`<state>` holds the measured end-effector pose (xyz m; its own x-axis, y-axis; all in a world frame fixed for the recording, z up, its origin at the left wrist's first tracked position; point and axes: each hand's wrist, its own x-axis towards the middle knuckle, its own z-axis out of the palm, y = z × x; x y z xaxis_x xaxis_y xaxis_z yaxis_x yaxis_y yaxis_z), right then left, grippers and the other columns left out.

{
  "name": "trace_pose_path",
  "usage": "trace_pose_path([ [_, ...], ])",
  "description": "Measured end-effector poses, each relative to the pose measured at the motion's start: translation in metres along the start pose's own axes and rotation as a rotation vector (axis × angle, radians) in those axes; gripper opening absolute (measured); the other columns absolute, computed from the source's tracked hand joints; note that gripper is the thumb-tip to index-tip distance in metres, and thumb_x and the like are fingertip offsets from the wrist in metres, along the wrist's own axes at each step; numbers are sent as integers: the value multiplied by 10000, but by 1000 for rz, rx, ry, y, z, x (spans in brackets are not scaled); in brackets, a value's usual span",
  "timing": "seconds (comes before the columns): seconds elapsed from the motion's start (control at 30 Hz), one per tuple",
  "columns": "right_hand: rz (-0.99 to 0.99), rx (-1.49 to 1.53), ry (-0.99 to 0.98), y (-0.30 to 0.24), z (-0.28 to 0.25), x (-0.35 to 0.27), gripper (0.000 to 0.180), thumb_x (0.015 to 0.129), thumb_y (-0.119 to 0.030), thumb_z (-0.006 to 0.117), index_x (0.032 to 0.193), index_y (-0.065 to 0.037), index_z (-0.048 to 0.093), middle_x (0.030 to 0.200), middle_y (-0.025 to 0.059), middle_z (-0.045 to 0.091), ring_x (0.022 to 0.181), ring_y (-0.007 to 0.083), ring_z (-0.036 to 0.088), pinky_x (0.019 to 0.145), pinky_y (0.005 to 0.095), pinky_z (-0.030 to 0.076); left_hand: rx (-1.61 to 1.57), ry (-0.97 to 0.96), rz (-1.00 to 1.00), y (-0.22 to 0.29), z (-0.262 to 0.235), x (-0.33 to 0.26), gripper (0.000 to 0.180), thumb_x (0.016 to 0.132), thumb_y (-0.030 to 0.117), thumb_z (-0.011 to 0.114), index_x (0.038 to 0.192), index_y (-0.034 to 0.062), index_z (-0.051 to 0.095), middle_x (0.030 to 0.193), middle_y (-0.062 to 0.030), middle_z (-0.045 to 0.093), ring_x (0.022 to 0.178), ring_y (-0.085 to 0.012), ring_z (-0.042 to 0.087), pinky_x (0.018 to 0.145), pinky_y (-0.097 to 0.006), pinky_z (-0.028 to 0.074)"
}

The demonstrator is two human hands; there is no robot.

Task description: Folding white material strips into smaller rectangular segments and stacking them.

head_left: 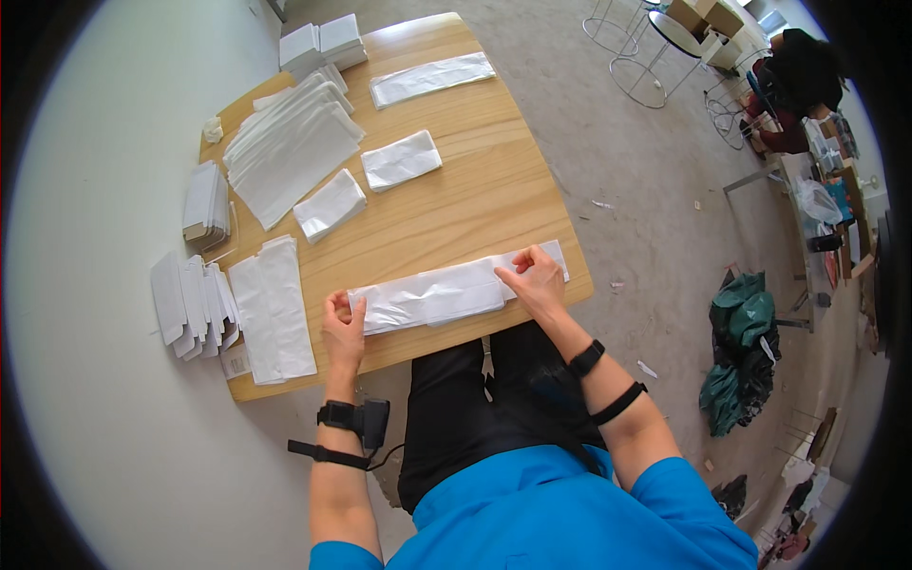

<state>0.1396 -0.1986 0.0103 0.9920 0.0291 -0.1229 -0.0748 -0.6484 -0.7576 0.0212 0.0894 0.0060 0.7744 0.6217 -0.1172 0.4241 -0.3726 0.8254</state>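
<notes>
A long white plastic-wrapped packet point(437, 293) lies across the near edge of the wooden table point(475, 204). My left hand point(343, 328) pinches its left end. My right hand point(534, 278) presses down on its right part, fingers pinching the top edge. Both hands hold the packet flat against the table in front of my lap.
Two folded white packets point(401, 160) point(330, 204) lie mid-table, a long one point(432, 78) at the far edge. Stacks of white sheets point(290, 147) point(273, 309) and flat cartons point(193, 302) sit at left. A person point(803, 85) sits far right among clutter; a green bag point(743, 353) lies on the floor.
</notes>
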Motion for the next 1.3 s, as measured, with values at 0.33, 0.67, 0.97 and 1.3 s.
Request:
trace_pose_path([
  [0.33,172,240,-49,21,-2,-59,220,732,-199,720,814,-9,646,682,69,641,630,147,622,607,280,500,11,-346,479,86,99,-60,95,785,35,647,869,17,608,863,-113,575,753,-236,586,658,-321,485],
  [0.67,229,259,-103,22,10,-54,167,764,-154,704,814,5,685,651,8,636,578,50,545,536,213,451,-1,-526,442,67,130,-43,148,768,50,670,907,22,628,856,-99,585,761,-216,615,677,-300,514],
  [0.97,194,256,-98,21,13,-55,158,785,-157,694,824,-4,692,641,15,642,578,55,552,550,225,452,76,-547,488,68,129,-41,172,748,102,707,898,42,646,836,-87,585,741,-208,598,680,-307,507],
  [1.3,209,203,-61,18,11,-54,174,767,-191,698,799,-20,691,620,27,634,560,76,558,555,244,458,-90,-558,346,63,125,-36,97,813,93,644,853,16,603,805,-97,573,699,-217,580,647,-309,481],
])
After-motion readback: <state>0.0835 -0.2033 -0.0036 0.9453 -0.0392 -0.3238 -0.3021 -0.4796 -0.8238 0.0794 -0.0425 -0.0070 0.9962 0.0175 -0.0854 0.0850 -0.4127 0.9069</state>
